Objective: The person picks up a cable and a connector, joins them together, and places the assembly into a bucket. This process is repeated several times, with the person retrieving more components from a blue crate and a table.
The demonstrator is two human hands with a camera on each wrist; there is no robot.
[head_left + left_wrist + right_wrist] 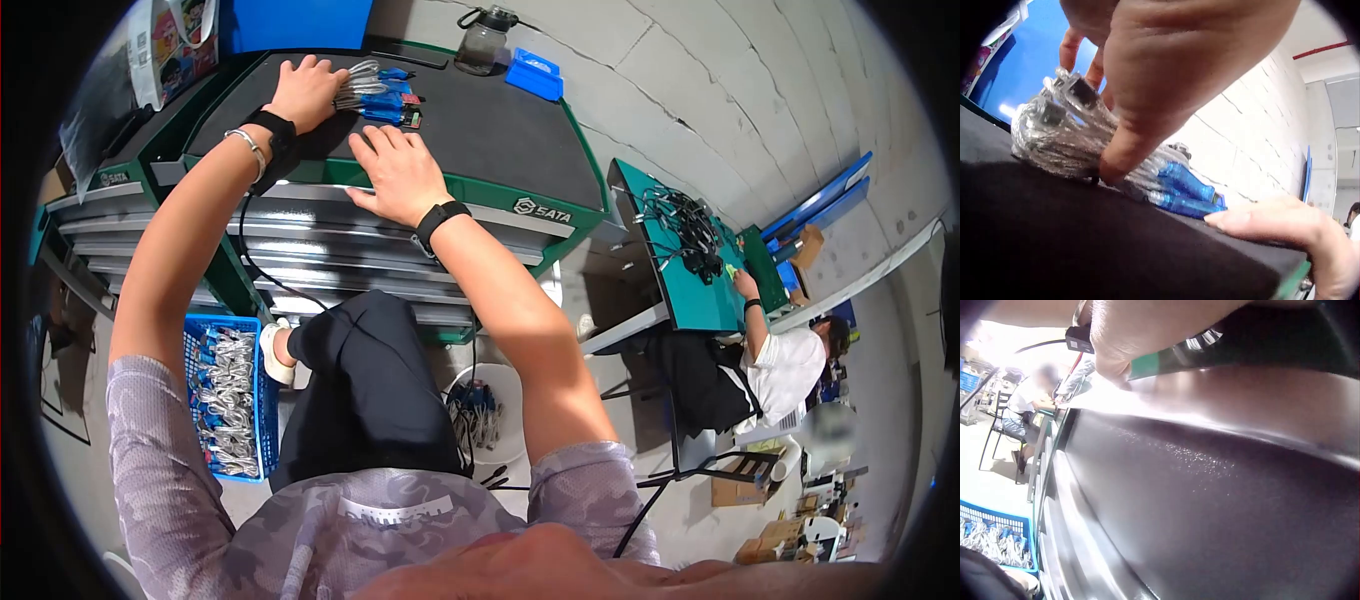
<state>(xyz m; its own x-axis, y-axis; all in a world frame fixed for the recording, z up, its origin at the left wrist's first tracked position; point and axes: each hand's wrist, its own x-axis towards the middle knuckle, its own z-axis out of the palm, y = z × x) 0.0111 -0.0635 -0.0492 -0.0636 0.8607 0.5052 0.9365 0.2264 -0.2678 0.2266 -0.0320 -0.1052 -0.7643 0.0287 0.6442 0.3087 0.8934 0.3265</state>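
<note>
A bundle of clear-sheathed cables (360, 92) with blue connectors (385, 105) lies on the dark top of a green cabinet. My left hand (308, 95) grips its looped end; in the left wrist view the thumb of the left hand (1172, 62) presses on the silvery cables (1060, 140). Just in front of the connectors is my right hand (400, 178), fingers spread, holding nothing. One of its fingertips (1235, 220) lies at the tips of the blue connectors (1185, 205); whether they touch is unclear. The right wrist view shows part of the right hand (1141, 337) over the cabinet edge.
A bottle (483, 45) and blue box (535, 74) stand at the cabinet's back. Below are a blue basket (262, 400) of cables and a round white container (510, 400). A seated person (785, 370) works at a green table (690, 300) on the right.
</note>
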